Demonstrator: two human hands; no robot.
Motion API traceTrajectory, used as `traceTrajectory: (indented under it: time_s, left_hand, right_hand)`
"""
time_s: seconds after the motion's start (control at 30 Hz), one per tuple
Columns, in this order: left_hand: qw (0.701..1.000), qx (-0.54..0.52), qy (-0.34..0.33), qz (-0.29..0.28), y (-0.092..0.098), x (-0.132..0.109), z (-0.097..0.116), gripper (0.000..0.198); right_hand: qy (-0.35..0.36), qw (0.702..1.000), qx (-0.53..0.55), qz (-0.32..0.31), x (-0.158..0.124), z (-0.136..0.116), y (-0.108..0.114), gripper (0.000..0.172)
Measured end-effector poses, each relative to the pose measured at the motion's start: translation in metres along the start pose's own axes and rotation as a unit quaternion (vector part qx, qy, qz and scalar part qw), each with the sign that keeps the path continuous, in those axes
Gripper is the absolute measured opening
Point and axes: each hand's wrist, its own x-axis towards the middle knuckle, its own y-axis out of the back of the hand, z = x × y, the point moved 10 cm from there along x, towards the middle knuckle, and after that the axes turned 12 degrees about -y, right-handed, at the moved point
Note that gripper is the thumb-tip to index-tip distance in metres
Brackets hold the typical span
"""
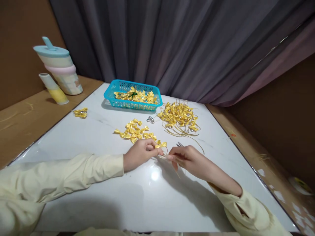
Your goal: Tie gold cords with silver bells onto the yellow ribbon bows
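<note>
My left hand (140,153) pinches a thin gold cord (167,149) that curves into a small loop between my hands. A yellow ribbon bow (161,144) sits right at its fingertips. My right hand (190,160) is closed on the same cord, and a loose end hangs below its fingers. The grey metal tips of a tool, perhaps scissors (180,144), show just behind my right hand; the rest is hidden, and I cannot tell whether the hand touches it. Loose yellow bows (134,130) lie beyond my left hand, beside several small silver bells (150,120).
A heap of yellow bows with gold cords (178,114) lies at the back right. Behind stands a blue basket (133,105) of similar pieces. A small yellow bundle (80,113) lies at left. A tumbler (62,70) and a yellow-white tube (54,90) stand beyond the white tabletop's (98,203) left edge.
</note>
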Motion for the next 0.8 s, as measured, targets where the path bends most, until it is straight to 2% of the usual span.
traceTrajectory:
  time_s: [0.1,0.27,0.5,0.67,0.8]
  left_hand:
    - [0.999,0.044,-0.024,-0.014,0.0,0.0,0.002,0.013]
    - [0.991,0.098,-0.087,-0.037,-0.004,-0.002,0.011,0.008]
    - [0.979,0.147,-0.127,-0.054,-0.007,-0.005,0.019,0.012]
    - [0.981,0.136,-0.127,-0.06,-0.008,-0.007,0.023,0.014]
    - [0.979,0.144,-0.137,-0.042,-0.003,-0.007,0.026,0.013]
  right_hand:
    - [0.032,0.997,-0.063,0.0,-0.001,-0.022,0.0,0.029]
    - [0.039,0.997,-0.059,-0.003,0.019,-0.038,0.002,0.024]
    - [-0.011,0.997,-0.07,0.015,0.042,-0.025,0.013,0.029]
    - [-0.026,0.994,-0.1,0.03,0.04,-0.016,0.02,0.03]
    - [-0.026,0.989,-0.139,0.042,0.031,-0.015,0.023,0.029]
